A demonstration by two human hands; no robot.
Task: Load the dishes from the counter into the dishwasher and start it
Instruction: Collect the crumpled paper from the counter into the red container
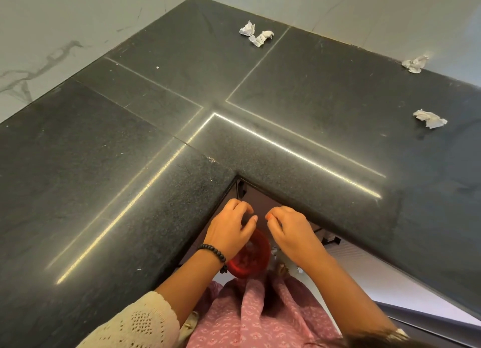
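No dishes and no dishwasher show in the head view. My left hand and my right hand hover side by side just off the inner corner of the dark granite counter. Both are palm down with the fingers loosely curled and apart, and I see nothing held in either. Directly below them, on the floor, stands a red round bin with pale scraps inside, partly hidden by my left hand and wrist.
Crumpled white paper lies on the counter: two pieces at the back corner, one by the right wall and one further forward on the right. Marbled white walls bound the counter. Small paper bits lie on the floor near the bin.
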